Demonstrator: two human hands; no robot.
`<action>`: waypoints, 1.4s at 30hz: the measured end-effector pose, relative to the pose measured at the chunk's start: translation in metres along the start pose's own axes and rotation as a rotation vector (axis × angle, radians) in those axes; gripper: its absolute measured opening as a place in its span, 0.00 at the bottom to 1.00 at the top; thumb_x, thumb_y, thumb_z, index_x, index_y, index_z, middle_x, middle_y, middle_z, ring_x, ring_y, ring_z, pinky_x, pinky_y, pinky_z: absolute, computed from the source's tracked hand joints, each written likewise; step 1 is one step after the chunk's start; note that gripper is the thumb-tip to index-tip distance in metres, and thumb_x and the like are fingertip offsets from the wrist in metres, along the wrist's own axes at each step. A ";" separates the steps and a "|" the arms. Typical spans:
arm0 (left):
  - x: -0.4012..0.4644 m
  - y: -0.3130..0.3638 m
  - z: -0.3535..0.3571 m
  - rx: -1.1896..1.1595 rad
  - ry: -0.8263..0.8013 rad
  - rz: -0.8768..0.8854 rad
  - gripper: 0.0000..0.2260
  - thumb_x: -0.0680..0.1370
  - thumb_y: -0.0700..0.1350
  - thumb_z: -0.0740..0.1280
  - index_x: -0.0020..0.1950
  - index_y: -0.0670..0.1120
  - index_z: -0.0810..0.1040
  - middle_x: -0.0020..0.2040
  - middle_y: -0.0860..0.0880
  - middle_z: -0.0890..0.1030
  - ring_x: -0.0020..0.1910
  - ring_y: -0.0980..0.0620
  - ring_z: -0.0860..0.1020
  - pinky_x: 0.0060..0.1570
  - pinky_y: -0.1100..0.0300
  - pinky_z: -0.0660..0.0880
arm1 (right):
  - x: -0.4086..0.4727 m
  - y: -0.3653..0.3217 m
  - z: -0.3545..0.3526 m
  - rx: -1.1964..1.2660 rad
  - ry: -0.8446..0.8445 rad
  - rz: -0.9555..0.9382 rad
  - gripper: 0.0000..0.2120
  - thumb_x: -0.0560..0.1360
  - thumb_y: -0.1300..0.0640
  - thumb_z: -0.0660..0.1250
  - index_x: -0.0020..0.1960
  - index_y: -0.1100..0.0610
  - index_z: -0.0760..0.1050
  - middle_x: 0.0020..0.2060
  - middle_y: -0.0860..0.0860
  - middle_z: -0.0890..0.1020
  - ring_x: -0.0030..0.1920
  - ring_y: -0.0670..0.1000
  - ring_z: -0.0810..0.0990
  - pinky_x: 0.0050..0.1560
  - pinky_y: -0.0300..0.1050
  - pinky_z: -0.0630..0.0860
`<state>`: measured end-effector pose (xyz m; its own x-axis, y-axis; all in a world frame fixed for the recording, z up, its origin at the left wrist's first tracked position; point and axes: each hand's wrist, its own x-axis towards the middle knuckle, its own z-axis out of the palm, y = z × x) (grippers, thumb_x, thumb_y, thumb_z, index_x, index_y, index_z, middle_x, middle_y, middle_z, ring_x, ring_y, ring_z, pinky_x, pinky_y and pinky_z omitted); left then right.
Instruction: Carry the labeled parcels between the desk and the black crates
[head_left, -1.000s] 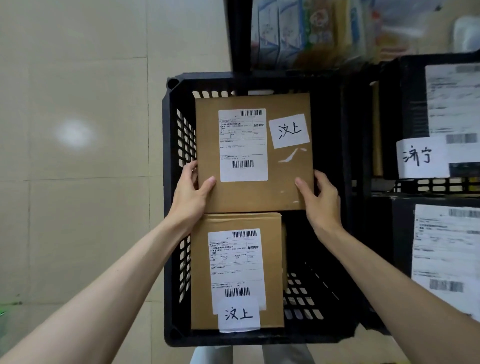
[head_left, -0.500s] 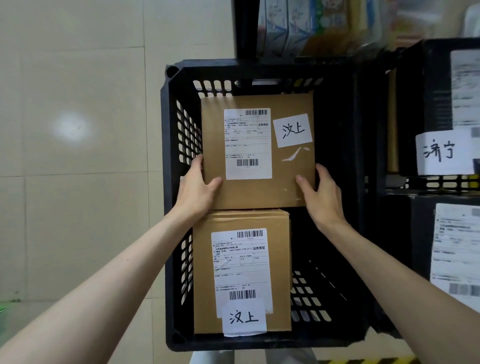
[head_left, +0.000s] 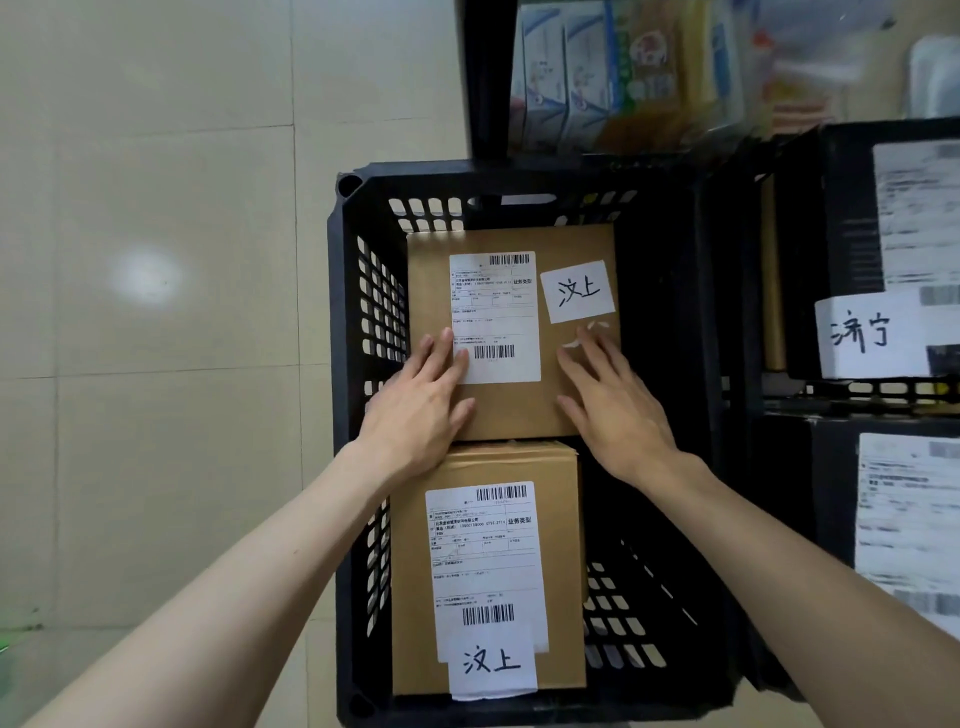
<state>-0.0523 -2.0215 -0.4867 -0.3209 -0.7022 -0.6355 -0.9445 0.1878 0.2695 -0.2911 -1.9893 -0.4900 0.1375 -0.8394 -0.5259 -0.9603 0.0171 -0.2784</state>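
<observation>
Two parcels in our black crate (head_left: 353, 291) | left hand (head_left: 415, 410), right hand (head_left: 618, 410) flat on far parcel (head_left: 519, 405), grip apart | near parcel (head_left: 483, 462) placed | others unknown.

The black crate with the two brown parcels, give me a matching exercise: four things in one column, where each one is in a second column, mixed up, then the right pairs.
Things
1. far parcel
2. near parcel
3. left hand
4. right hand

Places
A. flat on the far parcel, fingers on its printed shipping label
B. at the near end of the black crate, handwritten slip at its near edge
C. at the far end of the crate, under both hands
D. flat on the far parcel, fingers just below its handwritten slip

Pairs: 1-C, 2-B, 3-A, 4-D
</observation>
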 end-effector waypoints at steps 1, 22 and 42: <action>0.001 0.000 0.001 0.011 -0.006 -0.002 0.28 0.86 0.57 0.52 0.84 0.51 0.47 0.83 0.52 0.41 0.82 0.51 0.41 0.80 0.48 0.54 | 0.000 0.000 0.001 0.000 -0.003 0.001 0.27 0.84 0.49 0.57 0.81 0.51 0.54 0.81 0.50 0.45 0.81 0.51 0.41 0.76 0.50 0.58; -0.151 0.096 -0.243 0.139 0.463 -0.021 0.19 0.86 0.57 0.55 0.63 0.47 0.80 0.57 0.46 0.84 0.54 0.45 0.81 0.52 0.51 0.77 | -0.097 -0.108 -0.274 -0.067 0.319 -0.090 0.13 0.84 0.49 0.56 0.55 0.56 0.75 0.52 0.54 0.79 0.55 0.59 0.77 0.49 0.51 0.69; -0.486 0.263 -0.630 0.238 0.934 -0.098 0.20 0.86 0.58 0.54 0.72 0.50 0.72 0.69 0.45 0.78 0.65 0.43 0.77 0.60 0.48 0.75 | -0.366 -0.234 -0.716 -0.291 0.784 -0.351 0.18 0.84 0.48 0.55 0.64 0.58 0.74 0.63 0.58 0.78 0.62 0.59 0.78 0.57 0.54 0.74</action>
<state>-0.1004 -2.0637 0.3483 -0.1524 -0.9654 0.2117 -0.9865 0.1617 0.0269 -0.2904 -2.0746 0.3428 0.3313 -0.9013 0.2790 -0.9324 -0.3581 -0.0496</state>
